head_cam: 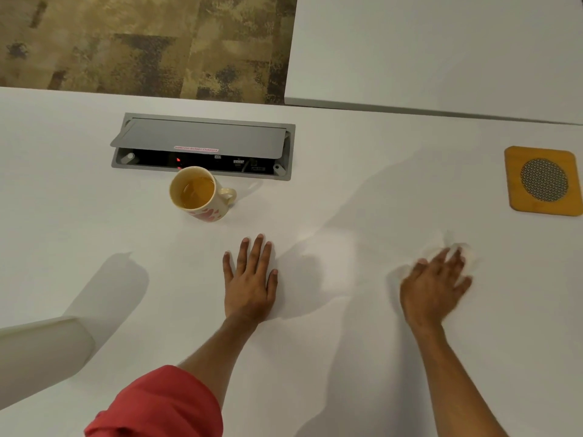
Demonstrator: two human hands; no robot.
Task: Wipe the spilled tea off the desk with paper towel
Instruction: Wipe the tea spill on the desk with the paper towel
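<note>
Sleeve: red fabric sleeve (157, 405), rolled on the left forearm, nearest.
Left hand (250, 279): flat, fingers straight, palm on the smooth white desk (347, 357), below the mug.
Right hand (437, 285): blurred, fingers spread, pressing a crumpled white paper towel (467, 252), well right of the mug.
Mug (198, 193): cream ceramic, red blotches, amber tea inside.
Coaster (542, 181): rounded-square wood, mesh disc, far right of the mug.
Socket box (202, 143): grey metal, flap raised, just behind the mug.

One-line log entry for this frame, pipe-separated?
step: wiping | right hand: pressing paper towel on desk, blurred | left hand: flat on desk | mug: upright, tea inside
</note>
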